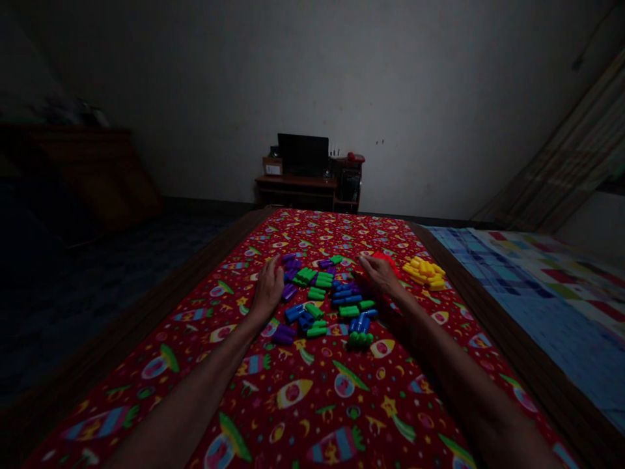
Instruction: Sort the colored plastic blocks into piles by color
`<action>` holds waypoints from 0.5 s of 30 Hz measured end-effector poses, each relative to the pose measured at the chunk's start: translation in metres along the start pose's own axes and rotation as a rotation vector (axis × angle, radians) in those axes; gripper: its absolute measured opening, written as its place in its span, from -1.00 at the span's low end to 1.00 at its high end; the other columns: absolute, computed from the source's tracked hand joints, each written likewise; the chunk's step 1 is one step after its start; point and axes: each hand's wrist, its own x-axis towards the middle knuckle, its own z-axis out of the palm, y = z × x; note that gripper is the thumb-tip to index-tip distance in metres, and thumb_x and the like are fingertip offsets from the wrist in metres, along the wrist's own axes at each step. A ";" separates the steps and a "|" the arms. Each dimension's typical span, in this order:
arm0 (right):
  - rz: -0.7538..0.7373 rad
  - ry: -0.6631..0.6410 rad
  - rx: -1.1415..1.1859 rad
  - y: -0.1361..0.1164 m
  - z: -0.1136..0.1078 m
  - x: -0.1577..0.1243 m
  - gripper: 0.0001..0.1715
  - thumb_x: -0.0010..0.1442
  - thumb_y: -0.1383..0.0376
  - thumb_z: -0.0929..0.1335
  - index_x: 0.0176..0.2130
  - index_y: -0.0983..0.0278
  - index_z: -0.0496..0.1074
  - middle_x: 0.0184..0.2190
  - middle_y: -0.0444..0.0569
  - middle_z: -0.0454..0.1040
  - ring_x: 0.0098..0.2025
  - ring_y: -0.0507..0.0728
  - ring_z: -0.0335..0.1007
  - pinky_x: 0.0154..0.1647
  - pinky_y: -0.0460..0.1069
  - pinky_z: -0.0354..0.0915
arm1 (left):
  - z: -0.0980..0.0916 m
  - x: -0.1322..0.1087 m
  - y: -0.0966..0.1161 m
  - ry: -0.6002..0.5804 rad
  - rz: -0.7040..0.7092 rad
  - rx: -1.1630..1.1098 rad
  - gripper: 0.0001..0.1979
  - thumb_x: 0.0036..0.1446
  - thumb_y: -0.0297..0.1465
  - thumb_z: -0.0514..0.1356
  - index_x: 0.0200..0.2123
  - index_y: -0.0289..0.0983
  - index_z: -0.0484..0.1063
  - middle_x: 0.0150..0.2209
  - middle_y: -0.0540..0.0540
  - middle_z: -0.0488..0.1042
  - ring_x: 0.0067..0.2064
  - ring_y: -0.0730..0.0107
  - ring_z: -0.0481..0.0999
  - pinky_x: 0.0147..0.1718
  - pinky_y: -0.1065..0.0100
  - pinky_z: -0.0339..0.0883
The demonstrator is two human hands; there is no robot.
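A heap of toy blocks [325, 296] in green, blue and purple lies on a red cloth with rocket prints [312, 391]. My left hand [268, 286] rests at the heap's left edge, fingers stretched forward, next to purple blocks [291, 264]. My right hand [381, 273] lies at the heap's right side, fingers curled over red blocks [388, 260]; whether it grips one I cannot tell. A separate cluster of yellow blocks [424, 272] sits just right of that hand.
The cloth covers a long wooden-edged surface [488, 306]. A blue patterned mattress [547, 293] lies to the right. At the far wall stands a low desk [297, 185] with a dark monitor [303, 154]. The room is dim; the floor at left is dark.
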 end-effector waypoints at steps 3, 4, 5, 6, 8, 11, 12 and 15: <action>-0.092 -0.122 0.047 -0.005 0.027 0.013 -0.41 0.33 -0.02 0.07 -0.20 0.31 0.45 -0.26 0.00 0.50 -0.21 0.10 0.39 -0.16 -0.02 0.30 | 0.002 0.022 -0.009 -0.028 -0.021 0.037 -0.50 0.18 -0.29 -0.02 0.17 -0.31 0.27 0.29 -0.25 0.21 0.35 0.15 0.06 0.32 0.08 -0.20; -0.097 -0.140 0.050 -0.005 0.034 0.020 -0.41 0.33 -0.01 0.06 -0.17 0.30 0.44 -0.20 0.02 0.49 -0.16 0.11 0.38 -0.11 -0.01 0.29 | 0.004 0.031 -0.011 -0.071 -0.040 0.023 -0.49 0.18 -0.27 -0.01 0.18 -0.30 0.27 0.30 -0.24 0.18 0.37 0.15 0.01 0.32 0.07 -0.25; -0.090 -0.149 0.047 -0.004 0.041 0.028 -0.41 0.34 -0.01 0.06 -0.15 0.30 0.43 -0.16 0.05 0.48 -0.12 0.11 0.37 -0.07 0.00 0.28 | 0.006 0.040 -0.013 -0.125 -0.051 0.002 -0.49 0.18 -0.25 0.00 0.17 -0.29 0.28 0.31 -0.24 0.18 0.38 0.16 -0.01 0.32 0.06 -0.26; -0.073 -0.156 0.043 -0.003 0.047 0.036 -0.40 0.34 -0.01 0.05 -0.15 0.31 0.43 -0.15 0.06 0.48 -0.09 0.12 0.36 -0.03 0.02 0.27 | 0.010 0.049 -0.014 -0.183 -0.053 -0.020 -0.50 0.17 -0.22 0.02 0.15 -0.27 0.31 0.29 -0.23 0.20 0.37 0.16 0.00 0.32 0.06 -0.24; -0.025 -0.183 0.039 -0.003 0.058 0.048 -0.34 0.35 -0.03 0.01 -0.18 0.33 0.43 -0.19 0.07 0.49 -0.10 0.14 0.37 0.00 0.06 0.26 | 0.022 0.063 -0.011 -0.298 -0.043 -0.050 -0.53 0.16 -0.16 0.04 0.06 -0.24 0.40 0.22 -0.24 0.33 0.33 0.16 0.13 0.30 0.08 -0.10; -0.018 -0.273 0.120 -0.007 0.068 0.052 -0.23 0.33 -0.11 -0.03 -0.17 0.34 0.46 -0.19 0.07 0.51 -0.07 0.16 0.39 0.06 0.09 0.25 | 0.043 0.070 0.001 -0.462 -0.002 -0.084 -0.54 0.15 -0.08 0.01 -0.09 -0.21 0.51 0.02 -0.21 0.53 0.16 0.13 0.41 0.17 0.11 0.19; -0.039 -0.315 0.167 -0.011 0.068 0.049 -0.19 0.31 -0.15 -0.02 -0.14 0.32 0.47 -0.17 0.05 0.52 -0.04 0.17 0.39 0.09 0.09 0.23 | 0.048 0.068 0.007 -0.522 0.017 -0.097 -0.53 0.14 -0.05 0.01 -0.13 -0.21 0.53 -0.03 -0.19 0.56 0.10 0.13 0.46 0.13 0.12 0.25; -0.109 -0.434 0.312 -0.024 0.056 0.033 -0.12 0.23 -0.26 0.00 -0.05 0.26 0.49 -0.09 -0.01 0.53 0.06 0.18 0.36 0.20 0.09 0.16 | 0.051 0.050 0.029 -0.709 0.100 -0.129 -0.47 0.07 0.03 0.08 -0.13 -0.23 0.55 -0.02 -0.12 0.56 0.08 0.13 0.48 0.13 0.16 0.27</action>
